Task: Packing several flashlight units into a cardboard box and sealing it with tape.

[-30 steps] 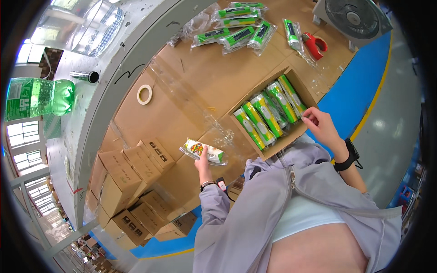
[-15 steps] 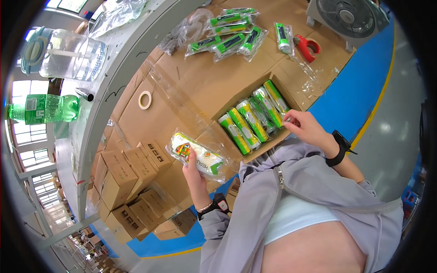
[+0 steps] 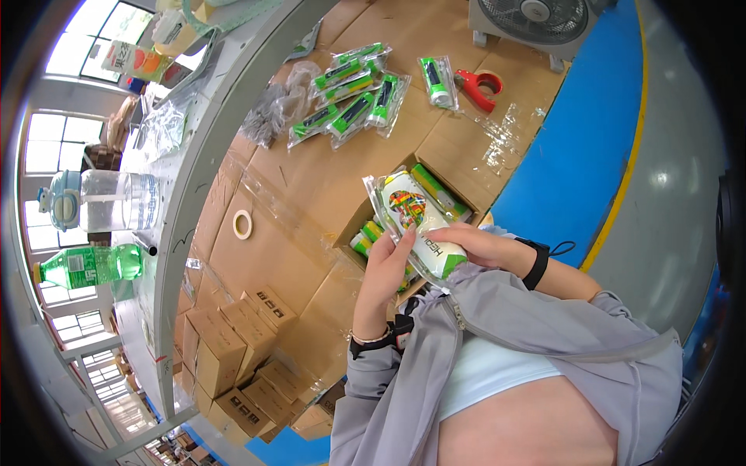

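My left hand (image 3: 384,272) pinches a white and green pouch in clear plastic (image 3: 410,210), its thumb on the front face with the colourful print. My right hand (image 3: 483,245) is closed on the same pouch's lower right side. Both hands hold it tilted over an open cardboard box (image 3: 457,189). Inside the box lie several green and yellow wrapped cylindrical packs (image 3: 432,185), partly hidden beneath the pouch and my hands.
Several bagged green packs (image 3: 353,113) lie at the far side of the cardboard surface, with a single one (image 3: 437,84) beside a red tape dispenser (image 3: 479,89). A tape roll (image 3: 242,224) sits to the left. A fan (image 3: 536,19), stacked cartons (image 3: 221,346) and bottles (image 3: 89,266) surround the area.
My left hand has brought the pouch up and right, over the box. The right hand has moved from the box's right edge onto the pouch. The whole view has shifted.
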The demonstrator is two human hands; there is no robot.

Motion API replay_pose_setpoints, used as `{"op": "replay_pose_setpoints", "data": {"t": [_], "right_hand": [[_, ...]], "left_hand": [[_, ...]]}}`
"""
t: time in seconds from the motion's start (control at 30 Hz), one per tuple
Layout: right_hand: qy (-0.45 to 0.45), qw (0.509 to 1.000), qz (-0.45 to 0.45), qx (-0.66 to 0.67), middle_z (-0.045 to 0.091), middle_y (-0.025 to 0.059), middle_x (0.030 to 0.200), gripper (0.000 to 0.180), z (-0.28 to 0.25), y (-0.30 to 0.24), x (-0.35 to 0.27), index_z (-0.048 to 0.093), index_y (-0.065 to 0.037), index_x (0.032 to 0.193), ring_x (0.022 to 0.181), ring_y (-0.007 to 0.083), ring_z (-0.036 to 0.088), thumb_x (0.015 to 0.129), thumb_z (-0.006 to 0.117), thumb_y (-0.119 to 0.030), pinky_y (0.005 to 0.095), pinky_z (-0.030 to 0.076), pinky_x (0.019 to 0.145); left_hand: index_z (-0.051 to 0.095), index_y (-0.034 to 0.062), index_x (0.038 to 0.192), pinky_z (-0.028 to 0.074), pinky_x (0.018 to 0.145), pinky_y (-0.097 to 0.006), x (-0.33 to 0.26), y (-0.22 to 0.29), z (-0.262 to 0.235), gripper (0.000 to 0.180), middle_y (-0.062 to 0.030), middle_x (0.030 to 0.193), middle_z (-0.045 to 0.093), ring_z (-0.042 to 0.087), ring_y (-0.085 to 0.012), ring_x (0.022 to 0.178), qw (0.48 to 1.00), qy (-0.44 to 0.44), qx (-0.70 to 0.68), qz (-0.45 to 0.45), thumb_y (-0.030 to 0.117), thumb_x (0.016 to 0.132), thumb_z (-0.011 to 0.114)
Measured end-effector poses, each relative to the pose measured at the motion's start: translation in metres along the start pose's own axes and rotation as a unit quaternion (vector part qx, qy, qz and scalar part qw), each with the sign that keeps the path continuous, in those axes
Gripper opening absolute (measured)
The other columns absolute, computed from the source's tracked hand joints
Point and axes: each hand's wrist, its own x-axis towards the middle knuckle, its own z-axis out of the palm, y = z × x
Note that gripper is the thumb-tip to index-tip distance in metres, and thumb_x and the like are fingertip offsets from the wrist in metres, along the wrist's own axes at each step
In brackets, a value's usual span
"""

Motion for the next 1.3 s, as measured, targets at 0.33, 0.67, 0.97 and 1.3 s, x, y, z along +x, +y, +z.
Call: {"op": "replay_pose_setpoints", "data": {"t": [0.33, 0.67, 0.97, 1.3], "right_hand": [[0.048, 0.769, 0.028, -0.637, 0.067, 0.0163, 0.082, 0.05, -0.034, -0.053, 0.019, 0.068, 0.002, 0.091, 0.07, 0.0288, 0.066, 0.077, 0.062, -0.045, 0.0385, 0.052, 0.059], [0.162, 0.551, -0.11, -0.811, 0.065, 0.0158, 0.068, 0.033, -0.006, 0.035, 0.102, 0.058, 0.007, 0.087, 0.062, 0.0313, 0.066, 0.082, 0.052, -0.025, 0.0393, 0.052, 0.056], [0.041, 0.588, 0.047, -0.807, 0.067, 0.0217, 0.085, 0.031, -0.023, 0.02, 0.104, 0.067, 0.002, 0.085, 0.085, 0.0369, 0.065, 0.072, 0.059, -0.025, 0.043, 0.053, 0.075], [0.072, 0.536, 0.036, -0.841, 0.067, 0.0213, 0.087, 0.014, -0.044, 0.08, 0.141, 0.071, -0.004, 0.076, 0.082, 0.0302, 0.068, 0.067, 0.063, -0.011, 0.0377, 0.055, 0.071]], "left_hand": [[0.05, -0.0023, 0.126, 0.045, 0.072, -0.021, -0.008, -0.022, -0.07, 0.038, -0.0082, 0.107, 0.065, 0.06, -0.01, 0.092, 0.954, 0.231, 0.142, 0.127, 0.018, 0.095, 0.055], [0.056, -0.0012, 0.12, 0.05, 0.079, -0.028, -0.026, -0.079, -0.081, 0.033, -0.0124, 0.104, 0.064, 0.062, -0.0158, 0.093, 0.965, 0.235, 0.06, 0.098, 0.018, 0.093, 0.058], [0.058, 0.001, 0.11, 0.049, 0.065, -0.025, -0.016, -0.085, -0.087, 0.024, -0.0049, 0.086, 0.061, 0.059, -0.0105, 0.076, 0.958, 0.239, 0.118, 0.104, 0.016, 0.092, 0.06], [0.058, 0.0008, 0.107, 0.046, 0.06, -0.022, -0.004, -0.059, -0.073, 0.021, -0.0022, 0.079, 0.061, 0.055, -0.0062, 0.068, 0.949, 0.211, 0.192, 0.137, 0.015, 0.092, 0.058]]}}
